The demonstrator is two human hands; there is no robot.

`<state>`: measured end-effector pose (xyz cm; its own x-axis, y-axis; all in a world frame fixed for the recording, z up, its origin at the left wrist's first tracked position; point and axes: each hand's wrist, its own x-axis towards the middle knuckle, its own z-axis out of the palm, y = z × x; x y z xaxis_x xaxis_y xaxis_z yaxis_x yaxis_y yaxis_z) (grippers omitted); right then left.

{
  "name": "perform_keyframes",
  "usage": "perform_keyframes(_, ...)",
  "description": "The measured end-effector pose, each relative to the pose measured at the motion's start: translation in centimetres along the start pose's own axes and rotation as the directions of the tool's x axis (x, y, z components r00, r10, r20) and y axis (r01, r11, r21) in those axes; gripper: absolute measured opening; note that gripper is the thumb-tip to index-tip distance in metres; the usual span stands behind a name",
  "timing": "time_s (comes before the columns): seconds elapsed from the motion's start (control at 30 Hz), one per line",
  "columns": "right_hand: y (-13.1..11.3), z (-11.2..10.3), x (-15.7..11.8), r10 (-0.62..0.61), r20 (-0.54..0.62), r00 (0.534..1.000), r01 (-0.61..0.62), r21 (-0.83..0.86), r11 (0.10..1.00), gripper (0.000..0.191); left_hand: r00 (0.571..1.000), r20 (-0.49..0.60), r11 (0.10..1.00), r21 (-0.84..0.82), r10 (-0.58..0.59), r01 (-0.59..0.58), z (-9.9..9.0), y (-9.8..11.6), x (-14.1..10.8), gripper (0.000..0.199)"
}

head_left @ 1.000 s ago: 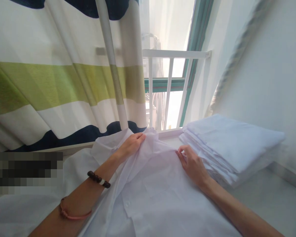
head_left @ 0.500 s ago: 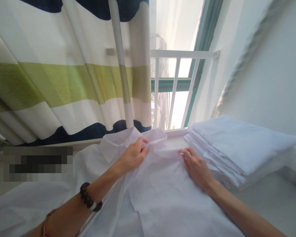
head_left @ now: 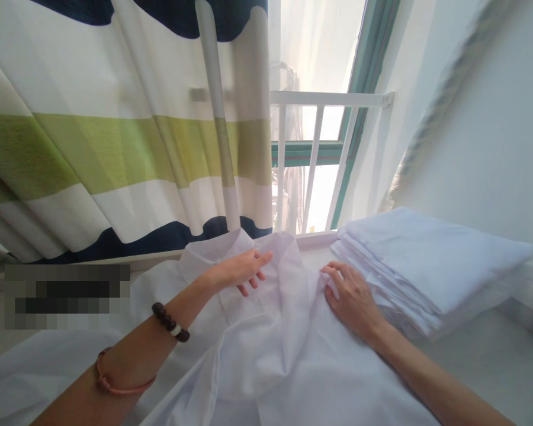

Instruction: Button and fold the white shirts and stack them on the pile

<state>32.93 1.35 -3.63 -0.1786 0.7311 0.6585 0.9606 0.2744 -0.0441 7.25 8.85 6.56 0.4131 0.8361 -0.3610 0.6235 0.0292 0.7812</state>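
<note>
— How is the white cloth [head_left: 249, 367] laid out?

— It is spread loosely across the pale surface [head_left: 479, 355], with its upper part bunched up at the far edge, below the striped curtain [head_left: 173, 148]. Thin, upright folds are formed there, faintly tinged with pink; towards the near edge, a looser flap is crossed by deep creases and a seam-like line.

— And the fingers?

— On the left hand [head_left: 244, 271] they are held apart, palm turned inward over the bunched folds, and nothing is gripped. Whether the cloth is brushed by them cannot be told. On the right hand [head_left: 349, 296] they are curled in, and a small fold of the cloth is pinched between thumb and forefinger, just beside the folded stack [head_left: 435, 260] near the far right corner.

— What is hidden?

— The near part of the cloth is cut off by the bottom of the view, and some of it is covered by the left forearm [head_left: 137, 349]. Towards the left edge, a patch is masked by a pixelated block [head_left: 66, 296]. The shape of the whole piece is hard to make out, since white is laid over white.
</note>
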Motion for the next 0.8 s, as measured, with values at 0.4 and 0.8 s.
perform_keyframes(0.4,-1.3,-1.2,-0.3,-0.019,0.157,0.987,0.009,0.059,0.998,0.032,0.97,-0.2,0.96,0.267,0.135,-0.079,5.1,5.5,6.8,0.045)
perform_keyframes(0.8,-1.0,-3.7,1.3,0.165,0.353,0.921,-0.125,-0.133,0.983,0.031,0.977,-0.104,0.913,-0.348,0.188,-0.213,3.9,2.7,8.0,0.033)
